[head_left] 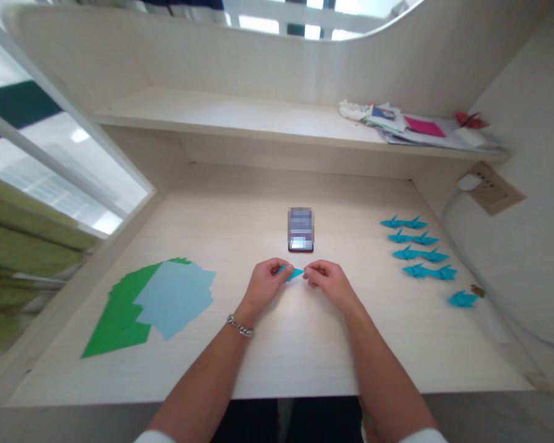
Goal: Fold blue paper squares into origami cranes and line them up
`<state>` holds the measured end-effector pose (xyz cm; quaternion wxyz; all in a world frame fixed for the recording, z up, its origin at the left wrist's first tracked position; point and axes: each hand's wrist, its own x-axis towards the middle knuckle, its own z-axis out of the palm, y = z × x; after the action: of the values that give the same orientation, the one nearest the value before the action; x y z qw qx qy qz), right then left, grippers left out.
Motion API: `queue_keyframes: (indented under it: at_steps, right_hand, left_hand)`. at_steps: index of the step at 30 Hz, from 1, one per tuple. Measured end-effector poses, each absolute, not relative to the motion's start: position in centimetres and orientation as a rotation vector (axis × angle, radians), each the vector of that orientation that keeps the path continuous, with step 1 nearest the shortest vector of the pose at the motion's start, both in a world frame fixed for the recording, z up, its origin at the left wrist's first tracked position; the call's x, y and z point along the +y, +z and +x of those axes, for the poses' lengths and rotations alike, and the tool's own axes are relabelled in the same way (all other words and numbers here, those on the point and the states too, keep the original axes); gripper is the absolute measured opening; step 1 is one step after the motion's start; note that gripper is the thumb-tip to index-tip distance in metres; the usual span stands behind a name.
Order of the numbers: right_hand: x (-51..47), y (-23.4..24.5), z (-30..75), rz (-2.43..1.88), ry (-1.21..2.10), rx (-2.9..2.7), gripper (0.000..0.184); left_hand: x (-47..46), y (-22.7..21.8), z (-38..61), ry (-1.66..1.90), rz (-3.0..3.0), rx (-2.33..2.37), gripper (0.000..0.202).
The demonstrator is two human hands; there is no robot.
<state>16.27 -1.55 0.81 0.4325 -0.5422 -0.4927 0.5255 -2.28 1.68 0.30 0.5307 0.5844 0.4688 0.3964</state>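
Observation:
Both my hands meet over the middle of the pale wooden desk (pixel 277 344). My left hand (pixel 265 284), with a metal bracelet on its wrist, pinches one end of a small folded teal paper (pixel 294 273). My right hand (pixel 327 283) pinches the other end with closed fingers. The paper is held just above the desk surface. Just beyond my hands a phone (pixel 300 229) lies flat with its screen lit.
Stacked light blue sheets (pixel 175 296) and green sheets (pixel 117 314) lie at the left. Several folded teal paper cranes (pixel 418 252) sit in rows at the right. A shelf (pixel 240 120) above holds books and papers (pixel 415 128). A wall socket with a cable (pixel 482 187) is at the right.

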Motion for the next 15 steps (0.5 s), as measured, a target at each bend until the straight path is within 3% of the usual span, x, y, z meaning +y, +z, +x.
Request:
queue_keyframes:
  at_steps: [9, 15]
  right_hand:
    - [-1.6, -0.1, 15.6, -1.385, 1.286, -1.379, 0.012]
    - [-1.7, 0.8, 17.1, -1.368, 1.451, -1.292, 0.013]
  left_hand:
    - [0.9, 0.6, -1.8, 0.696, 1.634, 1.031, 0.021]
    - [1.0, 0.8, -2.4, 0.571, 1.724, 0.997, 0.019]
